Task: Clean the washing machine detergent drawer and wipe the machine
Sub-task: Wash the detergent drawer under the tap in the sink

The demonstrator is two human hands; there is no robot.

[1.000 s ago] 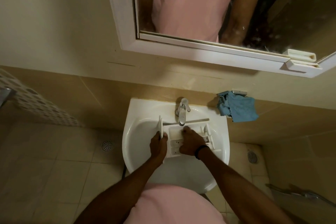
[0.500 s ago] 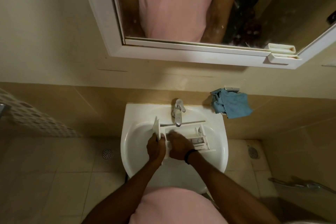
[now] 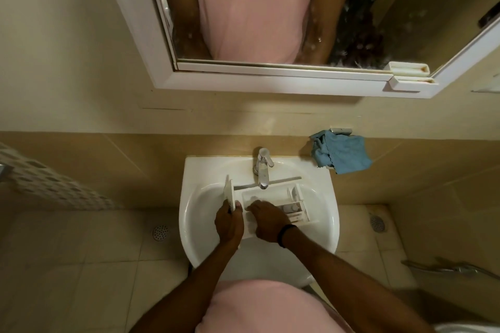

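Note:
A white plastic detergent drawer (image 3: 293, 199) lies across the basin of a white sink (image 3: 200, 213), under the chrome tap (image 3: 263, 167). My left hand (image 3: 228, 222) grips the drawer's front panel at its left end. My right hand (image 3: 266, 220) lies over the drawer's near left compartment, its fingertips down inside the tray. Whether it holds anything there is hidden. A blue cloth (image 3: 342, 155) hangs on a small wall shelf to the right of the sink.
A white-framed mirror (image 3: 270, 81) hangs above the sink, with a small white holder (image 3: 408, 69) on its lower right edge. Floor drains (image 3: 160, 232) sit in the tiles on either side. A chrome hose fitting (image 3: 454, 269) lies at the lower right.
My right hand has slid from the drawer's middle toward its left compartments. My left hand keeps its hold on the front panel. The view has shifted slightly.

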